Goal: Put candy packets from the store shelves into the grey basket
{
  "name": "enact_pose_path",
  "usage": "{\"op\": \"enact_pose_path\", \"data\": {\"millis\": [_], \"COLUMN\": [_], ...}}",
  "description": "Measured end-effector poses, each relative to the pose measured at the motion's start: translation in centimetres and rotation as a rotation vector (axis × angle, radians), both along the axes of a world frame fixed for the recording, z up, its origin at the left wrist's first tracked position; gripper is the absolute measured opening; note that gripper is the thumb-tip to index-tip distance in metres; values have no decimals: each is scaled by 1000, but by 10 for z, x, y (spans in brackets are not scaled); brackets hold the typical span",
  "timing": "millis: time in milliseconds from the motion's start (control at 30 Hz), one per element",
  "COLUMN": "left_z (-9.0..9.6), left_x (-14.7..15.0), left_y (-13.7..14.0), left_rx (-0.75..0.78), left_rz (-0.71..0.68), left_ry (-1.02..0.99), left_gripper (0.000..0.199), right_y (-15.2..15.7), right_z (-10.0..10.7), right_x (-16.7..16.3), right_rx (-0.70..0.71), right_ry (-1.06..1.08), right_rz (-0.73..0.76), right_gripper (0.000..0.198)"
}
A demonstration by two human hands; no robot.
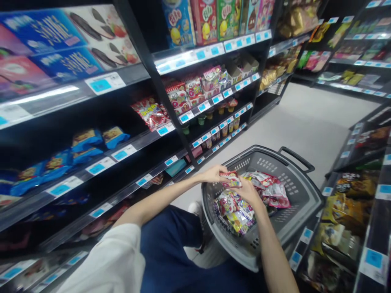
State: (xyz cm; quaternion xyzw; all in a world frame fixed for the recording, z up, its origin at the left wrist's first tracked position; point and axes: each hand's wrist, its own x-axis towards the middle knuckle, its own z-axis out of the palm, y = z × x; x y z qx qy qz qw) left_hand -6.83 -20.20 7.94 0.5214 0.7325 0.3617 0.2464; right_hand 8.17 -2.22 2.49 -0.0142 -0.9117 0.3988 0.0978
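Both hands reach over the grey shopping basket [210, 219] and close on a small red-and-white candy bag [231, 179]. My left hand [214, 174] grips its left edge, with the fingers over the top. My right hand [249, 191] holds its right side, the fingers curled toward it. Under the hands lie several colourful candy bags [241, 215] in a loose heap. To the right in the basket, silver-and-red bags [276, 191] rest against the back part of the heap. The undersides of my fingers are hidden.
Snack shelves [134, 142] with price tags line the left, holding blue snack packs [85, 140] and a red candy bag [151, 114]. Low shelves with yellow bags [342, 207] stand close on the right. A pale floor aisle [305, 110] runs beyond the basket handle [296, 156].
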Motion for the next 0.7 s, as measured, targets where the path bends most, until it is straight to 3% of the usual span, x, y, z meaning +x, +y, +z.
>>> {"op": "enact_pose_path", "data": {"millis": [100,233,433,567,700], "left_z": [14,14,16,55,127], "left_x": [14,27,8,-24,-76], "left_y": [3,0,-12,-24,-35], "left_rx": [17,-5,-85,-73,-5], "left_rz": [-126,-239,-258,-103,113], "left_ry": [176,193,227,340,484], "left_gripper": [46,49,48,43,38], "right_y": [-3,-10,-22,-27,-30], "right_z": [-2,-1,-7,-15,-17], "right_x": [-3,-6,-9,-3,5], "right_rx": [5,-61,-163,-133,114], "right_ry": [44,16,-74,-268,-503], "right_rz": [66,96,55,49,160], "right_gripper": [13,22,43,51,57]}}
